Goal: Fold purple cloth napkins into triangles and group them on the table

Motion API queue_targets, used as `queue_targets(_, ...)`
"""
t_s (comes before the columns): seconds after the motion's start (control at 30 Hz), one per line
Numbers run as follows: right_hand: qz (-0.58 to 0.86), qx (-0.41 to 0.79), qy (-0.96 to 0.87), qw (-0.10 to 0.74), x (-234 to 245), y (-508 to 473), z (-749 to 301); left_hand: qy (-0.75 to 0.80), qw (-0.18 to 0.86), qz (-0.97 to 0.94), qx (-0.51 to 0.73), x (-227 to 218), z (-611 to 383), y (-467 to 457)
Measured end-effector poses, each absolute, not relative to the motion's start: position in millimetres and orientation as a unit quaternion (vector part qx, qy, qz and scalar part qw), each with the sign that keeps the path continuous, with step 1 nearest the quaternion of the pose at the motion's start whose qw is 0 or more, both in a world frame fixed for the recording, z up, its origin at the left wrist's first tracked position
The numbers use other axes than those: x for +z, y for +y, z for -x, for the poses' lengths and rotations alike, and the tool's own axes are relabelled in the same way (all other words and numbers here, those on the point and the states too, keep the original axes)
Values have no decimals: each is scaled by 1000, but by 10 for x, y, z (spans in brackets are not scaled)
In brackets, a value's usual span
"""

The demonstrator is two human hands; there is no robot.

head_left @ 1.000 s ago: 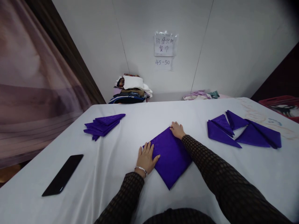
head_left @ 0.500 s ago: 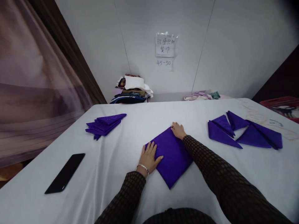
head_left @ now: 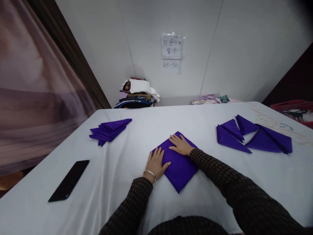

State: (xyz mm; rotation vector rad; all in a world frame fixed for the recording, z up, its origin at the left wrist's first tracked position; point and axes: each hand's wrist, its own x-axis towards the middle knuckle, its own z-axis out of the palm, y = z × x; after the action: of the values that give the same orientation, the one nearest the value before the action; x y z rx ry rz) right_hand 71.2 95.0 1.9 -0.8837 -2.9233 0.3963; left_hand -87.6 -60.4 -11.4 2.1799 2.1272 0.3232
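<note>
A purple cloth napkin point(head_left: 180, 173), folded to a square, lies with one corner toward me on the white-covered table point(head_left: 117, 195). My left hand point(head_left: 156, 164), with a bracelet at the wrist, rests flat on its left corner, fingers spread. Across the upper part of the same napkin lies my right hand point(head_left: 180, 145), palm down with the fingers stretched out. The napkin's far corner shows just beyond the right fingertips. Neither hand grips anything.
Several folded purple napkins point(head_left: 111, 130) lie overlapped at the left, and more folded napkins point(head_left: 265, 140) at the right. A black phone-like slab point(head_left: 69, 180) is at the front left. Piled clothes point(head_left: 139, 93) stand behind the table; a red basket point(head_left: 293, 104) is far right.
My right hand has slid from the napkin's far corner back and left onto its upper face, its fingers now flat. My left hand stays at the left corner.
</note>
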Motion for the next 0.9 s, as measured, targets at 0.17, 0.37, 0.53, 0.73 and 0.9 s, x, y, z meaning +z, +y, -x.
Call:
queue_targets(0.17,397,115,-910,22,106,1147,-885,698,42,-708,100,-100,874,-601)
queue_targets(0.37,278,138,-949,49,177,385,-1093,701,37,-707,86,-103,858,-594)
queue_targets(0.53,243,151,-957,41,15,-100,-1232,705,36,-704,76,-89,874,-577)
queue_targets(0.73,245,128,-959,65,-48,-66,-1248,705,21,-698,121,55,709,-653)
queue_targets(0.9,238,128,-960,69,-18,-85,-1248,628,25,-764,143,72,212,-921)
